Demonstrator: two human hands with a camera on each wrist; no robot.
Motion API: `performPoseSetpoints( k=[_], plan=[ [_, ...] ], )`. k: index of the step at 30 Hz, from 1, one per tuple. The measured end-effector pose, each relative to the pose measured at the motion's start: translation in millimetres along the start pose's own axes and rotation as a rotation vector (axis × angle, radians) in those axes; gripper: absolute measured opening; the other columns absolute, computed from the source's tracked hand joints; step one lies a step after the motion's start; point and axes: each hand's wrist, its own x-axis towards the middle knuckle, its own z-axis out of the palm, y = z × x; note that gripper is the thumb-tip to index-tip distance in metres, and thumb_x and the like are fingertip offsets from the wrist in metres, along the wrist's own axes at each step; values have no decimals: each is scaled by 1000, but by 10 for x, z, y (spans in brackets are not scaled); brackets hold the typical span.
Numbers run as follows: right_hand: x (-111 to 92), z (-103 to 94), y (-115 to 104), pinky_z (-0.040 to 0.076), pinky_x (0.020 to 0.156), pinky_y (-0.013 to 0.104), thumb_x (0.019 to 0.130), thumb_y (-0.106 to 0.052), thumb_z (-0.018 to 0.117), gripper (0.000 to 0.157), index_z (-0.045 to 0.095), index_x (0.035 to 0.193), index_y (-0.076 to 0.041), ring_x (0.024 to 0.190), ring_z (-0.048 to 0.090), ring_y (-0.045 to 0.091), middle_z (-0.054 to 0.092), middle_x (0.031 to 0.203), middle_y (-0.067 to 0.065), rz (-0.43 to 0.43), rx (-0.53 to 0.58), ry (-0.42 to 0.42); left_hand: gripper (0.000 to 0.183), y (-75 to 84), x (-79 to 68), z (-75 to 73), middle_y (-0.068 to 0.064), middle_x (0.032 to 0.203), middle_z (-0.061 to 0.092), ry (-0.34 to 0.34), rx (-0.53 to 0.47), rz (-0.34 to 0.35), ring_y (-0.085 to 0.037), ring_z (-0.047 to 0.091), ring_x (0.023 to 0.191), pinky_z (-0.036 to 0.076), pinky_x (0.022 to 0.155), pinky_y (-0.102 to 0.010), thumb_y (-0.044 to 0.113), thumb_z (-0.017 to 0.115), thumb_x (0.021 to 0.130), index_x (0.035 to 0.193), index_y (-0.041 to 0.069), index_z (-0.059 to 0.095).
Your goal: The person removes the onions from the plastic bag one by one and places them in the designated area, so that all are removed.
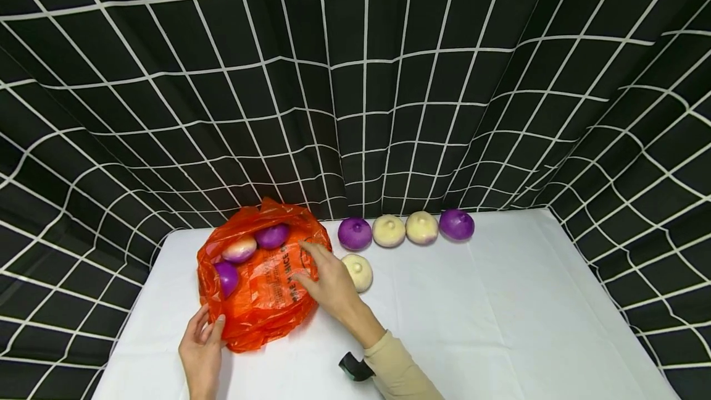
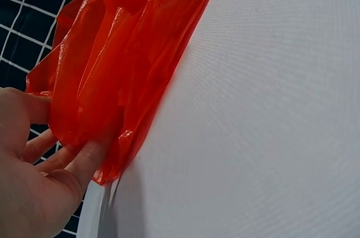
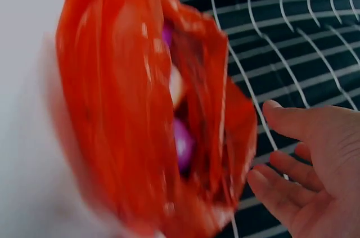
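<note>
**Left grip (image 1: 201,345) on the red bag (image 1: 257,320), right grip (image 1: 336,289) empty**

The left grip pinches the near left edge of the red bag's mouth between thumb and fingers, the film partly hiding its fingertips. The right grip hangs at the bag's right side, thumb and fingers spread well apart, with nothing in it.

The bag lies at the left of the white-covered counter (image 1: 500,326), its mouth gaping. Three onions show inside, along its left and far side: a purple onion (image 1: 273,236), a purple-and-white onion (image 1: 241,250) and a second purple onion (image 1: 228,278).

Five more sit outside, to the bag's right. Four make a row along the back: a purple one (image 1: 355,234), two white ones (image 1: 389,231) and a purple one at the end (image 1: 457,225). A single white onion (image 1: 358,273) sits nearer the person, partly behind the right grip.

The work looks partway through. If the onions are being bagged, three are done and five remain; if unpacked, the reverse. The pictures do not settle which, and folds could hide others.
</note>
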Motion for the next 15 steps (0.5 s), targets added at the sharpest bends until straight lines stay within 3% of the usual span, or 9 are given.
performPoseSetpoints(
  k=[4,12,15],
  plan=[
    [55,223,-159,51,94,31,84,-29,79,63,53,137,-8,112,63,21,62,127,6,-30,-56,-73,50,-10,3,-12,12,109,51,5,4,-24,12,57,77,48,51,-15,13,65,94,141,2,49],
    [175,638,-339,51,93,29,82,-33,81,64,55,136,-12,113,62,17,62,129,1,15,-129,-180,51,-11,33,-11,19,100,54,-5,-19,-7,11,59,78,49,53,-15,12,67,93,140,0,49],
    [227,783,-402,50,94,27,83,-34,80,64,54,139,-17,117,60,14,59,134,-2,10,-153,-237,51,-17,37,-7,3,115,60,-17,16,-5,13,57,77,48,52,-15,11,65,94,141,0,48]
  ],
)
